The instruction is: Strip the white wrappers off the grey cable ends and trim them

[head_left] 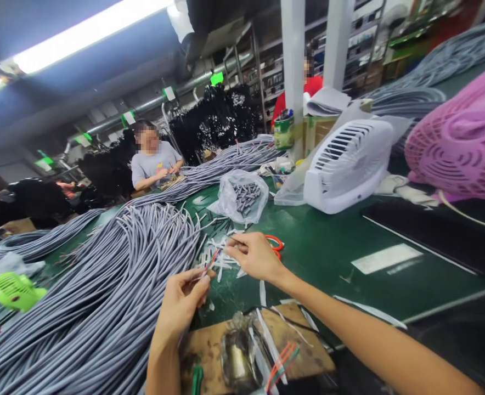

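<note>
Between my two hands runs a thin cable end with fine coloured wires (213, 260), red and dark strands among them. My left hand (185, 296) is closed around the lower part of it. Up and to the right, my right hand (254, 255) pinches the tips of the wires between thumb and fingers. White strips (221, 269) lie scattered on the green table just behind the hands. Orange-handled scissors (276, 247) rest partly hidden behind my right hand. A large bundle of grey cables (114, 274) spreads along my left side.
A clear bag of small grey pieces (244, 198), a white fan (349, 164) and a pink fan (460, 137) stand further back. Nearer sits a stained wooden board (205, 351) with a metal device and orange and green wires. A co-worker (156, 156) sits across the table.
</note>
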Available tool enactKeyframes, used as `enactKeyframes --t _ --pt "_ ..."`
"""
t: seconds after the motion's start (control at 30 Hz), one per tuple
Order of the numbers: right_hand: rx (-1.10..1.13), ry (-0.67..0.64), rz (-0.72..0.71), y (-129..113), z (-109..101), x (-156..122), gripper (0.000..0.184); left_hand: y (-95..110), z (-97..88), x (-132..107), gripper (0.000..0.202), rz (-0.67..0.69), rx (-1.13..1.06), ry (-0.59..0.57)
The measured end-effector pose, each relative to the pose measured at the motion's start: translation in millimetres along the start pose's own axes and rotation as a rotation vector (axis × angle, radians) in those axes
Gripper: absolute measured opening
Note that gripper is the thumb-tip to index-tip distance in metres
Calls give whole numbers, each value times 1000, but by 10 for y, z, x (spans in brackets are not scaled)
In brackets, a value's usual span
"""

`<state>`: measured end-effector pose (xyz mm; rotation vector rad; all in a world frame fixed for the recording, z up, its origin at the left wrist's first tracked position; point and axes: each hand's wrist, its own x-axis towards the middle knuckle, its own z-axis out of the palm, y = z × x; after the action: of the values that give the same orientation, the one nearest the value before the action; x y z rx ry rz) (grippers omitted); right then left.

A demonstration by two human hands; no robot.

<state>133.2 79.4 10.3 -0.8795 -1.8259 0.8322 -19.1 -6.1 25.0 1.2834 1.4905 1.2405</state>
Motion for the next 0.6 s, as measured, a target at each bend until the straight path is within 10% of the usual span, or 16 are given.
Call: enactKeyframes --t 0.2,0.4,0.6 --pt "120 -358 -269 -19 119 -166 15 -30 -111 42 40 -1 -51 329" --pt "129 97 -67 22 58 -83 28 -98 -102 29 37 57 99 109" --pt "11 -193 -104 51 192 -135 14 -119 -63 -14 39 27 146 46"
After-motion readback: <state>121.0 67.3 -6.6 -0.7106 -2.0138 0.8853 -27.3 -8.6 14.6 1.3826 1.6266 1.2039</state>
